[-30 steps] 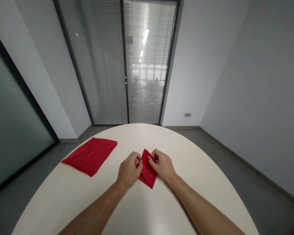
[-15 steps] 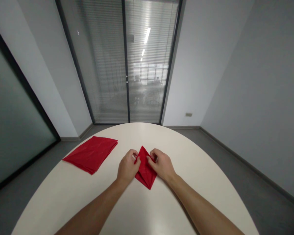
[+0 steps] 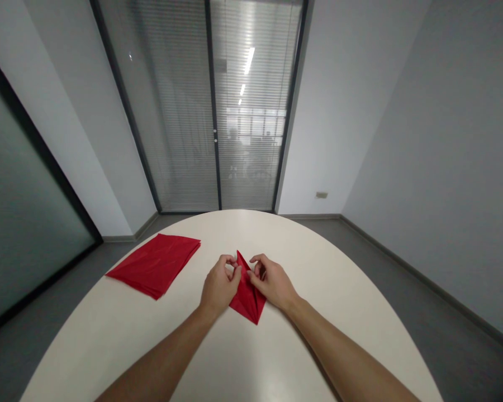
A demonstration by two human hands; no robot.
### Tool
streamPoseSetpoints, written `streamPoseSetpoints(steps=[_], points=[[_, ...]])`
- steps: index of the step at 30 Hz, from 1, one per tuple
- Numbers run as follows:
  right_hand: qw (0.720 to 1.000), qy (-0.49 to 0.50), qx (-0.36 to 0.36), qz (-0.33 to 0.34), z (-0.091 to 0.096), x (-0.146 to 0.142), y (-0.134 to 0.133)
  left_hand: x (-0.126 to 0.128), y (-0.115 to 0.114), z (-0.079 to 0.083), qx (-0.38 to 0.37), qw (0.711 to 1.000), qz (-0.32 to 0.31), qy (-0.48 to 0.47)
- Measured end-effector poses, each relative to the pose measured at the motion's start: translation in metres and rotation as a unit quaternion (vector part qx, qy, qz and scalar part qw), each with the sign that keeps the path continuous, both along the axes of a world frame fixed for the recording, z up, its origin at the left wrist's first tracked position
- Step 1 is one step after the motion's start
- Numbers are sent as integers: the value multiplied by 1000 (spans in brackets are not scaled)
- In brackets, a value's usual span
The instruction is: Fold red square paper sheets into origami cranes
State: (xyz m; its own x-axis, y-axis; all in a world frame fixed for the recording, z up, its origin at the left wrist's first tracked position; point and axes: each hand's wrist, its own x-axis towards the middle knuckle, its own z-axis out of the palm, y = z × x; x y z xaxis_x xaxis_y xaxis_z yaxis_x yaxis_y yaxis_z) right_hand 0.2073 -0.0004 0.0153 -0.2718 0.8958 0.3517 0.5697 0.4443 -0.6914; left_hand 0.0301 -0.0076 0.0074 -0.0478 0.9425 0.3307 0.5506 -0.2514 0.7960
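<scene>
Both forearms reach in from the near edge of the white round table (image 3: 251, 363) and meet just ahead of us; between them lies the red folded sheet (image 3: 248, 298), a narrow kite shape with its lower point flat on the table toward us and its upper point lifted between our fingertips. Our left hand (image 3: 218, 286) sits knuckles up, wrist straight, fingers curled inward; thumb and forefinger are closed in a tight pinch on the sheet's upper left edge. Our right hand (image 3: 273, 282) mirrors it from the other side, palm down and angled inward; its forefinger arches over while the thumb presses in beneath, nipping the upper right edge; the other fingers are bent and loose. The two hands nearly touch at the tip of the sheet. Off to our left, well apart, a stack of red sheets (image 3: 154, 265) lies flat near the table's far edge; beyond the table stands a glass door with blinds (image 3: 212, 123).
</scene>
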Motion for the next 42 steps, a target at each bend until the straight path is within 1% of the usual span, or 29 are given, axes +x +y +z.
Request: streamPoseSetpoints(steps=[5, 9, 13, 16, 19, 24, 27, 29, 33, 35, 39, 42], points=[[998, -55, 14, 1, 0, 1, 0, -1, 0, -2, 2, 996, 4, 86], [995, -92, 33, 10, 1, 3, 1, -2, 0, -4, 16, 992, 0, 123], [991, -117, 49, 40, 1, 3, 0, -2, 1, -6, 32, 985, -11, 172], [989, -128, 61, 46, 0, 3, 0, 0, -1, -5, 41, 975, -9, 218], [987, -134, 71, 47, -2, 4, 0, 0, -3, -3, 43, 969, -14, 244], [983, -151, 85, 55, 0, 6, 0, 0, -7, 1, 42, 963, -32, 263], [983, -153, 81, 60, 2, 7, 0, 3, -10, 4, 49, 961, -45, 270], [985, -148, 68, 51, 3, 8, 1, 6, -14, 6, 50, 958, -57, 276], [991, -128, 28, 11, 0, 13, 3, 13, -22, 12, 48, 957, -90, 270], [993, -117, 17, 8, -1, 15, 5, 15, -25, 14, 49, 959, -101, 261], [994, -104, 20, 21, -3, 17, 6, 15, -25, 13, 47, 962, -105, 247], [996, -81, 38, 21, -4, 20, 8, 14, -24, 9, 44, 961, -114, 246]])
